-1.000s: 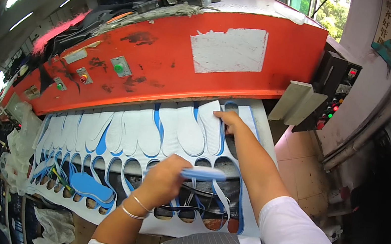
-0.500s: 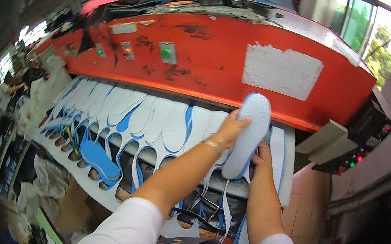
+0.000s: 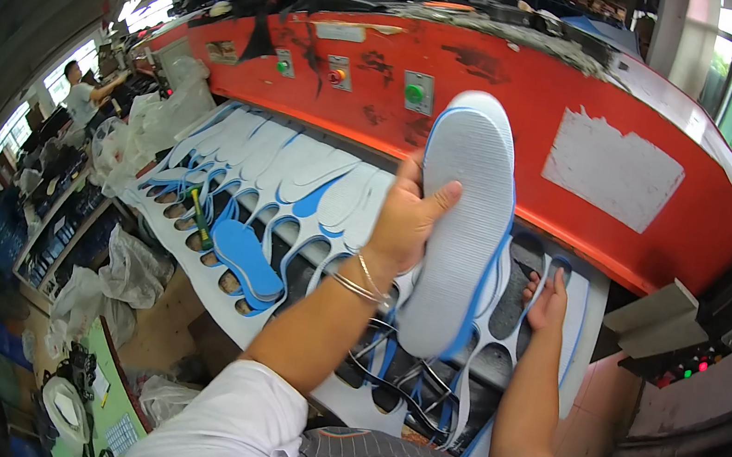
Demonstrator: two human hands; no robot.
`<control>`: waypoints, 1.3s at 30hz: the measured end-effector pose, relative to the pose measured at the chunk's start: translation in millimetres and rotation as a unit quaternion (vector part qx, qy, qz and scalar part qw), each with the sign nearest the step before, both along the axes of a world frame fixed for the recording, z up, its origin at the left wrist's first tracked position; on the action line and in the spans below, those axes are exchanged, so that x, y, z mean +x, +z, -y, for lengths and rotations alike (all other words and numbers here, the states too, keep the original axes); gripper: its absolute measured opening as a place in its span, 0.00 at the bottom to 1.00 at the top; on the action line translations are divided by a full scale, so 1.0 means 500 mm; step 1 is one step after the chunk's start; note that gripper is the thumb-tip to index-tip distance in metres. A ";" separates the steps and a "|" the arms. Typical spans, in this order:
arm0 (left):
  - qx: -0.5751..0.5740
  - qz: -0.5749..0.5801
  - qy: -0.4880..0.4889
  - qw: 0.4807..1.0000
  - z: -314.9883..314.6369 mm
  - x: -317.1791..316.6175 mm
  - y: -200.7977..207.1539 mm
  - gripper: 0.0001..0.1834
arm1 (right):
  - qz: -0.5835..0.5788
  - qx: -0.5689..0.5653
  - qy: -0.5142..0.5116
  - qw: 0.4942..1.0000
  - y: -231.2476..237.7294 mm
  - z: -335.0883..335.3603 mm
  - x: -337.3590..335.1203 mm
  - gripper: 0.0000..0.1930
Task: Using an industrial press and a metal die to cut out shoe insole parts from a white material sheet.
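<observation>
My left hand grips a stack of shoe insoles, pale grey with ribbed faces and blue edges. Its thumb presses on the top face, and the stack is raised above the bench. My right hand is apart from the stack, fingers spread and palm up, beside the right end of a cut foam sheet. Whether its fingers touch the sheet's thin strip I cannot tell. White cut insoles lie in a row along the sheet. A blue insole stack rests on the strips at the left.
A red machine beam with push buttons spans the far side. At the right is a dark control box with lit lamps. A green-handled tool lies on the sheet. Plastic bags and a distant person are at the left.
My left hand has brought the insole stack closer and higher in view. My right hand has let go of the stack and moved right. The view has turned left.
</observation>
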State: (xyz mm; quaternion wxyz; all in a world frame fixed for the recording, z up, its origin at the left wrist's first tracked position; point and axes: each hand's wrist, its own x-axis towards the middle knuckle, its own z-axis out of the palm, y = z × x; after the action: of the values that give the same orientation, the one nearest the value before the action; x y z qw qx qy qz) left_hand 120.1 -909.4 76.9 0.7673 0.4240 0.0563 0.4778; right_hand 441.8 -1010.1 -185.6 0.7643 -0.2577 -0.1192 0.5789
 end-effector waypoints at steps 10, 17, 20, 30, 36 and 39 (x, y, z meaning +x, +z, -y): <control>0.828 -0.390 0.044 0.400 -0.138 -0.083 -0.197 0.07 | 0.382 -0.434 -0.027 0.815 0.151 -0.071 -0.278 0.36; 0.828 -0.282 0.017 0.485 -0.200 -0.008 -0.306 0.17 | 0.214 -0.312 -0.115 0.918 0.202 -0.145 -0.383 0.44; 0.800 -0.322 -0.033 0.504 -0.218 0.032 -0.279 0.21 | 0.129 -0.170 -0.102 0.972 0.114 -0.156 -0.316 0.45; 0.692 -0.317 0.098 0.641 -0.309 -0.274 -0.243 0.16 | 0.629 -0.498 -0.290 0.521 0.019 -0.245 -0.361 0.31; 0.658 -0.327 0.245 0.633 -0.330 -0.416 -0.067 0.19 | 0.550 -0.496 -0.237 0.629 0.147 -0.421 -0.404 0.31; 0.531 -0.307 0.235 0.754 -0.383 -0.429 -0.060 0.23 | 0.367 -0.450 -0.099 0.808 0.173 -0.465 -0.411 0.30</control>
State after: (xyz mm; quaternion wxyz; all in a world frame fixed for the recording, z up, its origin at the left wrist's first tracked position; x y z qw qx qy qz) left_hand -94.6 -717.7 47.0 0.2243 0.8605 0.1235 0.4403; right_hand 236.1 -777.5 -98.8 0.5153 -0.7764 -0.0912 0.3512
